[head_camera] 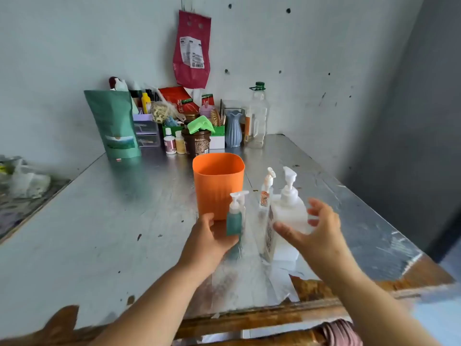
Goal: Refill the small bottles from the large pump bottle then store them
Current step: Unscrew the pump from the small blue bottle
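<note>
A small teal bottle [234, 222] with a white pump stands near the table's front, just before an orange tub [218, 186]. My left hand [208, 237] is cupped at its base, palm turned toward it and thumb raised, not closed around it. Right behind the teal bottle is what looks like a second clear small bottle [243, 203]. A slim clear bottle [265, 198] with an orange label stands to the right. The large white pump bottle [289, 213] stands beside it. My right hand [321, 228] is spread around that bottle's right side, fingers apart.
The metal-topped table [112, 221] has a worn wooden front edge. Clutter lines the back wall: a green pouch [114, 126], small jars, a brown tub [197, 143], a blue vase [233, 128] and a clear jug [258, 116]. Bags lie at far left [22, 178].
</note>
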`<state>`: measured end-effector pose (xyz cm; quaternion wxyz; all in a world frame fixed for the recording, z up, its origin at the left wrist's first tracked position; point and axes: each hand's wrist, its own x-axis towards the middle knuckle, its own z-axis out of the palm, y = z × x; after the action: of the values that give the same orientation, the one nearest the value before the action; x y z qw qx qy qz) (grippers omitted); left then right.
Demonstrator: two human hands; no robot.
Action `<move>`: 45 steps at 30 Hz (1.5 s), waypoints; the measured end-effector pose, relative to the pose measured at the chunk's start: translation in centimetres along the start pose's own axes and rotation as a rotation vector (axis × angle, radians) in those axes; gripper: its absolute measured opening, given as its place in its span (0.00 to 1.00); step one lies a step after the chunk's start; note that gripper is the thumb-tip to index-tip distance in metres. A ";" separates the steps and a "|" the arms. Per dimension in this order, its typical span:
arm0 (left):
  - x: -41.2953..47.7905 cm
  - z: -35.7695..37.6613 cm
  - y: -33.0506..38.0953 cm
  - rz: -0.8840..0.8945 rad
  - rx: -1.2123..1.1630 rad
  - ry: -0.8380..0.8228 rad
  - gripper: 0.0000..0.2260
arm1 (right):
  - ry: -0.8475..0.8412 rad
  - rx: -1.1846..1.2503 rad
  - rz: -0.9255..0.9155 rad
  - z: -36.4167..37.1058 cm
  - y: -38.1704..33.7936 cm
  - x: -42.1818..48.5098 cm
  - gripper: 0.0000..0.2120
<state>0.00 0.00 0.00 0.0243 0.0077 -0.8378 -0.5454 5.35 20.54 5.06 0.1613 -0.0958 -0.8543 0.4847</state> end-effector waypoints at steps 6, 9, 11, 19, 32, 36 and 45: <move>0.8 2.9 -0.1 0.005 -0.006 0.087 0.30 | 0.046 -0.040 0.046 2.8 0.8 -0.4 0.46; 1.2 3.3 -0.1 0.024 0.030 0.120 0.23 | 0.064 -0.029 0.030 3.0 0.7 0.2 0.38; 1.7 3.0 -0.5 0.031 0.038 0.117 0.19 | 0.012 0.020 0.053 3.3 0.8 0.9 0.34; 0.9 -2.1 -3.3 0.072 0.112 0.077 0.19 | -0.090 0.043 -0.055 3.4 0.1 2.4 0.39; -0.9 -3.7 -4.1 0.215 0.129 -0.129 0.13 | -0.184 -0.069 -0.235 11.9 -3.8 -0.6 0.16; -0.8 -3.7 -3.9 0.202 0.082 -0.113 0.15 | -0.187 -0.100 -0.293 12.8 -4.0 0.0 0.13; -0.9 -3.7 -3.7 0.244 0.155 -0.116 0.11 | -0.346 0.005 -0.260 12.1 -4.6 0.5 0.22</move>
<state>1.01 -4.85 -1.89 0.0412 -0.1237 -0.8721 -0.4717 0.39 8.77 3.31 0.0738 0.1003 -0.8733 0.4711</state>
